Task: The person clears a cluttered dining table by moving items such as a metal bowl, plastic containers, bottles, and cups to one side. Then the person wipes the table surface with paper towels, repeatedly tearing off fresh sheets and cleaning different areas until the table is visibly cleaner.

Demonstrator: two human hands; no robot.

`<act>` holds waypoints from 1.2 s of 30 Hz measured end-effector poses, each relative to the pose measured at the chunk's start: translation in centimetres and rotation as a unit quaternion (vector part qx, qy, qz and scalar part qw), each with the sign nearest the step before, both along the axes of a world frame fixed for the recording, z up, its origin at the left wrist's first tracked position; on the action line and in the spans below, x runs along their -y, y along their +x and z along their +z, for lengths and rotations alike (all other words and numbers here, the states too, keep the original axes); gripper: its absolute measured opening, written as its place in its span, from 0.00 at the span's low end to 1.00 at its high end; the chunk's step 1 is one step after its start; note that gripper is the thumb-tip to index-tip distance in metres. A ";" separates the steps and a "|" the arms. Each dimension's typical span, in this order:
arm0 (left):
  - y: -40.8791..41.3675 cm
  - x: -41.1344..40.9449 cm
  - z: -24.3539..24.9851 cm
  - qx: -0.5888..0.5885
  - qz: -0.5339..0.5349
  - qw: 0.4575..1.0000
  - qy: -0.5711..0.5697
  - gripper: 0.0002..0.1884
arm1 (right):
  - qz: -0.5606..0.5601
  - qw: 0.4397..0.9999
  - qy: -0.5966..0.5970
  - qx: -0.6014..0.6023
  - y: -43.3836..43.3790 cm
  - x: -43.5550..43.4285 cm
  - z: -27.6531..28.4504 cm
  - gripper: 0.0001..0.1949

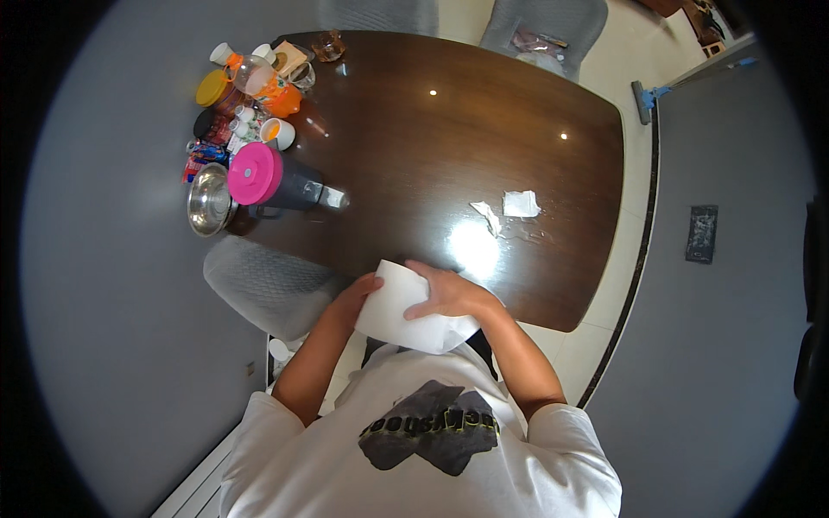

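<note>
White paper towel (394, 317) is held in front of my shirt at the table's near edge, its body curved like a roll and a loose, creased part hanging at the right. My left hand (358, 296) grips its left side, thumb on the upper edge. Across the right side lies my right hand (451, 292), thumb and fingers spread around the paper. Beyond the hands, a folded white tissue (520, 204) and a crumpled tissue strip (487, 218) lie on the dark wooden table (414, 149). Near them the surface looks wet.
At the table's left end stand a pink-lidded pitcher (298, 188), a steel bowl (210, 201), an orange drink bottle (265, 84), a white cup (278, 134), jars and glasses. A grey chair (275, 285) sits at the near left. A squeegee (642, 102) leans by the right wall.
</note>
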State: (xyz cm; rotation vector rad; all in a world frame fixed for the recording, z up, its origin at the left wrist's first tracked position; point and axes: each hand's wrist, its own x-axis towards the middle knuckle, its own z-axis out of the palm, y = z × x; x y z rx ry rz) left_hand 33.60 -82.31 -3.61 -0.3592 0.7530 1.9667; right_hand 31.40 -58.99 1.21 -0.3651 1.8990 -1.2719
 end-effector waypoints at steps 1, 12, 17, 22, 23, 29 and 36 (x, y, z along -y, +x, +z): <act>0.8 1.6 -0.1 0.018 0.011 1.000 -0.005 0.34 | 0.024 0.999 -0.013 0.021 -0.1 0.2 -0.5 0.36; 6.1 7.9 -2.5 0.052 0.164 0.985 0.007 0.42 | 0.213 0.950 -0.167 0.152 -1.2 1.4 -3.3 0.13; 6.1 13.4 -3.5 0.051 0.259 0.964 0.041 0.40 | 0.066 0.947 -0.257 0.179 -3.5 2.9 -3.4 0.11; 6.6 19.4 -3.2 0.082 0.316 0.849 -0.415 0.27 | -0.497 0.858 0.023 -0.125 -11.2 4.0 -6.2 0.14; 7.2 20.2 -3.3 0.047 0.324 0.823 -0.464 0.25 | -0.508 0.834 0.073 -0.201 -13.2 3.4 -6.1 0.15; 11.8 24.5 -5.2 -0.052 0.340 0.672 -0.655 0.32 | -0.601 0.750 -0.041 -0.271 -17.9 6.1 -3.1 0.17; 12.5 25.6 -6.4 -0.021 0.418 0.706 -0.571 0.31 | -0.404 0.902 0.114 0.100 -11.6 12.2 -17.8 0.18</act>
